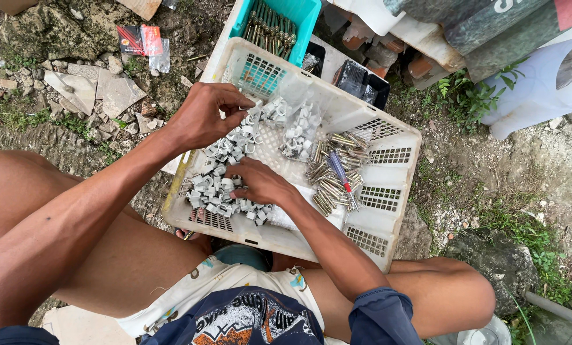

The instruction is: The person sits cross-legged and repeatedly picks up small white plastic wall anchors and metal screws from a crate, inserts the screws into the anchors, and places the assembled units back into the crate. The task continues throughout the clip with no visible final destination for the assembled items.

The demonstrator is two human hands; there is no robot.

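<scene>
Knees and shorts (235, 306) frame a white crate (388, 236). Grey clips (219, 185) are heaped at its left — most untouched. One is pinched in the left hand (203, 118); the right hand (257, 182) is pressed, fingers curled, on the heap. Nails (334, 172) lie beside, unused.

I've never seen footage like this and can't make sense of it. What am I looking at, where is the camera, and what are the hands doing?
The camera sits on a person's head and looks down, so you see their own arms and knees. They sit on rough ground with a white plastic crate before them. In it lies a heap of small grey-white cable clips, a clear bag of more clips and a pile of metal nails or screws. The left hand pinches a clip above the heap; the right hand rests on the clips, fingers curled. A teal tray of long nails stands behind.
</scene>
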